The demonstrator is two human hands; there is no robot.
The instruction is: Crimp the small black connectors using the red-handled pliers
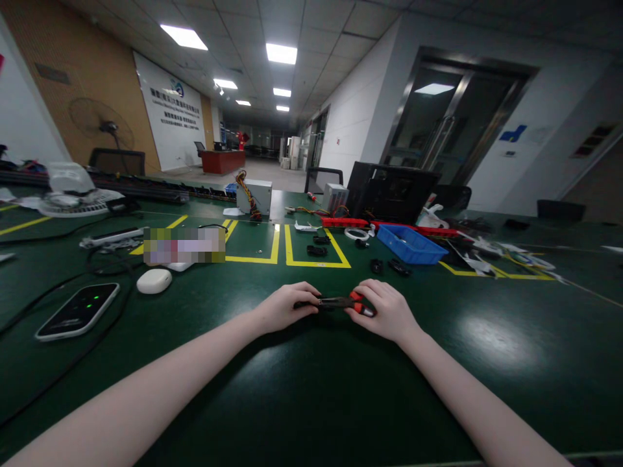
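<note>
My right hand (384, 308) is closed around the red-and-black handles of a pair of pliers (335, 302). Their jaws point left, toward my left hand (289, 306). Between the thumb and fingers of that hand is a small black piece (304, 303), mostly covered, so its kind is unclear. The plier tips reach this piece; whether they grip it cannot be made out. Both hands are low over the green table (311, 389). Beyond them lie small black parts (317, 250) inside a yellow-taped box, and more black pieces (399, 267) sit just past my right hand.
A blue tray (411, 245) stands at the right, before a red strip (345, 222) and a black computer case (389, 191). On the left are a phone (78, 311), a white rounded case (154, 281) and black cables (63, 383). A power supply (257, 198) stands farther back.
</note>
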